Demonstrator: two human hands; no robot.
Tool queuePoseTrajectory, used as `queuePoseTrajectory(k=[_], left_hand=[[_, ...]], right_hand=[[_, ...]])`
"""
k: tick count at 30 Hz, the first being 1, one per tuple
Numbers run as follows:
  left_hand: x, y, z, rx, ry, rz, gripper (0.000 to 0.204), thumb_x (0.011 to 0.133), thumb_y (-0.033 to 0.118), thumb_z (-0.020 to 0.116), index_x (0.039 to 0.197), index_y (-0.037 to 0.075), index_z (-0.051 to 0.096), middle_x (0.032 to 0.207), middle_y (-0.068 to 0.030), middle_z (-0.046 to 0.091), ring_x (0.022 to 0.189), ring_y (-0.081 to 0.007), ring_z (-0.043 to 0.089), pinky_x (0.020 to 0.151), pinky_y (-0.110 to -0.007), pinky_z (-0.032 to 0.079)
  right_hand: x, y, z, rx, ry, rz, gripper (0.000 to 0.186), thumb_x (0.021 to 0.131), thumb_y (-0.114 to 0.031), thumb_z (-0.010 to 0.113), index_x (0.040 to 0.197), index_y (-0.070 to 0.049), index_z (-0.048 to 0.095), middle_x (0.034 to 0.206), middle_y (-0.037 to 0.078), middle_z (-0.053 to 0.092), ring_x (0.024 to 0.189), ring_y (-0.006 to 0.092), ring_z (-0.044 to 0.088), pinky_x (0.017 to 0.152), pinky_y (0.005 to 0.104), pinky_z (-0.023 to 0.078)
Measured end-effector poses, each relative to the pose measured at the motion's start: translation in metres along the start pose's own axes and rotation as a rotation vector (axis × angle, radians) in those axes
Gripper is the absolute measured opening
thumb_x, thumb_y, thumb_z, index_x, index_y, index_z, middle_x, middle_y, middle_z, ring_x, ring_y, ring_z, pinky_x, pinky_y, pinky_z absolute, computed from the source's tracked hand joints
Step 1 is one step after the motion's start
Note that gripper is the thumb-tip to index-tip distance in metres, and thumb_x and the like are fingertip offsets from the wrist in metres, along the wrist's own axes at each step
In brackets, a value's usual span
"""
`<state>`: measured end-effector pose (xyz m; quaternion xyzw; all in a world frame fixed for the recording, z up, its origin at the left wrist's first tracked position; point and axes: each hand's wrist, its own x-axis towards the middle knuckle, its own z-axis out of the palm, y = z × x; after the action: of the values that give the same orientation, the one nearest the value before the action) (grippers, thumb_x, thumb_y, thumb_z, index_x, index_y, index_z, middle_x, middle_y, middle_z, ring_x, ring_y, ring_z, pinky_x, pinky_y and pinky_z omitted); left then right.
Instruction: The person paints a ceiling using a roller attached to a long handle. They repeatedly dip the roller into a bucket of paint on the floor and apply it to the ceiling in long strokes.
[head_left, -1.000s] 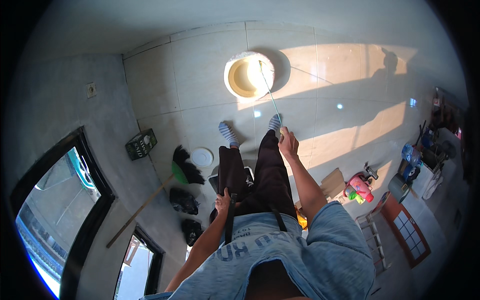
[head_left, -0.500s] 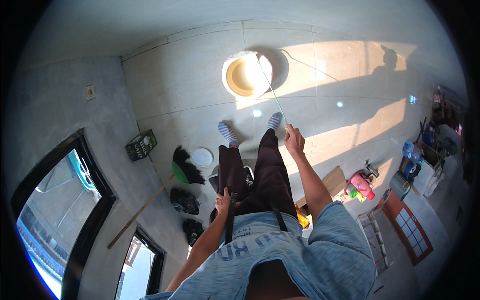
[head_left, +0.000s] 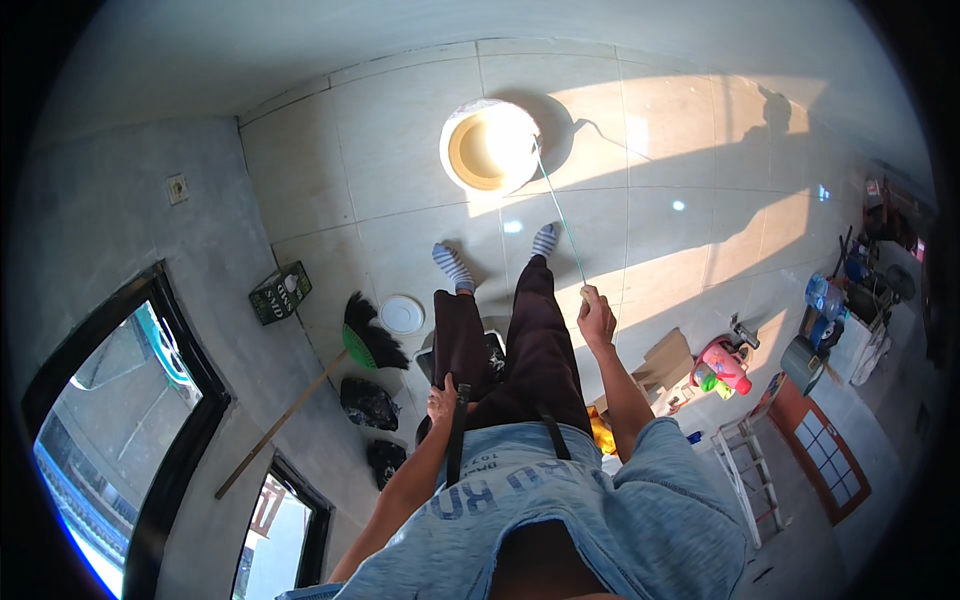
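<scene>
A round white bucket [head_left: 455,128] with pale cream liquid [head_left: 470,160] inside stands on the tiled floor, partly in glaring sunlight. My right hand [head_left: 597,318] is closed round the near end of a long thin greenish rod [head_left: 563,216]. The rod slants up and left, and its far end meets the bucket's right rim; glare hides how far it goes in. My left hand [head_left: 441,401] rests on my left thigh beside a dark strap, holding nothing visible, its fingers laid along the trouser cloth [head_left: 461,335].
To the left lie a round white lid [head_left: 402,314], a green-and-black broom [head_left: 372,345], black plastic bags [head_left: 369,402] and a dark printed box [head_left: 281,293]. On the right are cardboard [head_left: 664,361], a pink container [head_left: 725,366] and a ladder [head_left: 752,480]. A wall rises beyond the bucket.
My right hand has moved slightly right and toward me. The rod's far end has shifted from over the bucket's inside to its right rim. My left hand stays on the thigh.
</scene>
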<state>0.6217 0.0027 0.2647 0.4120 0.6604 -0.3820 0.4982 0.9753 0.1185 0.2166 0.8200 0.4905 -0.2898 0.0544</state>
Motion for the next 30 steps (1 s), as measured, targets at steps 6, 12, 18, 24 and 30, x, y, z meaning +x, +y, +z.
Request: queuePoseTrajectory(k=[6,12,18,24,30], left_hand=[[0.004,-0.005,0.007,0.001,0.014,-0.005,0.110,0.064,0.060,0.081,0.151,0.026,0.022,0.127,-0.0278,0.046,0.114,-0.0495,0.055,0.095,-0.053,0.048],[0.013,-0.015,0.017,0.044,0.031,-0.014,0.111,0.064,0.061,0.081,0.151,0.026,0.022,0.127,-0.0274,0.046,0.112,-0.0496,0.057,0.093,-0.053,0.049],[-0.002,-0.007,0.004,0.045,0.011,0.007,0.106,0.069,0.052,0.082,0.151,0.026,0.021,0.127,-0.0278,0.046,0.112,-0.0491,0.057,0.093,-0.054,0.049],[-0.001,-0.011,0.011,0.050,0.062,0.034,0.114,0.060,0.056,0.084,0.152,0.027,0.023,0.122,-0.0260,0.047,0.107,-0.0484,0.058,0.090,-0.051,0.051],[-0.002,-0.010,0.009,0.043,0.058,0.043,0.115,0.060,0.056,0.084,0.152,0.026,0.023,0.121,-0.0258,0.047,0.106,-0.0478,0.058,0.090,-0.051,0.051]], right_hand=[[-0.018,-0.016,0.018,0.145,0.025,0.066,0.031,0.091,-0.013,0.059,0.121,-0.020,0.054,0.098,0.018,0.065,0.091,0.0386,0.066,0.075,0.0477,0.053],[0.030,-0.038,0.019,0.163,0.047,0.024,0.027,0.091,-0.013,0.060,0.118,-0.017,0.056,0.097,0.018,0.066,0.092,0.0392,0.066,0.076,0.0474,0.053],[0.062,-0.048,0.022,0.164,0.086,-0.111,0.024,0.091,-0.014,0.061,0.114,-0.015,0.057,0.096,0.017,0.065,0.090,0.0393,0.065,0.074,0.0477,0.053],[0.072,-0.060,0.037,0.126,0.057,-0.189,0.026,0.089,-0.013,0.061,0.114,-0.014,0.058,0.094,0.018,0.065,0.086,0.0391,0.066,0.073,0.0471,0.053],[0.060,-0.077,0.059,0.223,0.049,-0.287,0.025,0.087,-0.011,0.063,0.112,-0.015,0.058,0.088,0.017,0.064,0.081,0.0380,0.066,0.069,0.0468,0.054]])
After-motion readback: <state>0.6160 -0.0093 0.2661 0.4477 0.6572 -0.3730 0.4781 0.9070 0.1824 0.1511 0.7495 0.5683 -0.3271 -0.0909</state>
